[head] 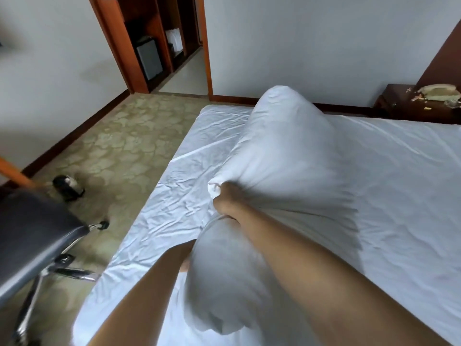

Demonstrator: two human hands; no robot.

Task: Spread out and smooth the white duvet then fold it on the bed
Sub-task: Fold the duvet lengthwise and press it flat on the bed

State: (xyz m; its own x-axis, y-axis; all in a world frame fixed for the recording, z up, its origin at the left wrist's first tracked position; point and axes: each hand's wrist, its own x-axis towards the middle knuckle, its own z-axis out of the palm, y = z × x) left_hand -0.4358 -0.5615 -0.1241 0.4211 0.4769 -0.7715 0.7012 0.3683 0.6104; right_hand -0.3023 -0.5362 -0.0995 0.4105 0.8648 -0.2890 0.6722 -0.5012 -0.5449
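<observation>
Above the near left part of the bed [399, 156], the right hand [225, 198] clenched a bunched edge of the white duvet [287, 156], lifting it, probably to shake it open. The left hand [185, 263] was hidden behind the cloth; its fingers could not be told.

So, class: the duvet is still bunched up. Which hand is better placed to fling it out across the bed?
Probably the right hand: it grips a corner of the white duvet, raised over the bed. The left hand is hidden behind the duvet, so its hold cannot be judged.
</observation>
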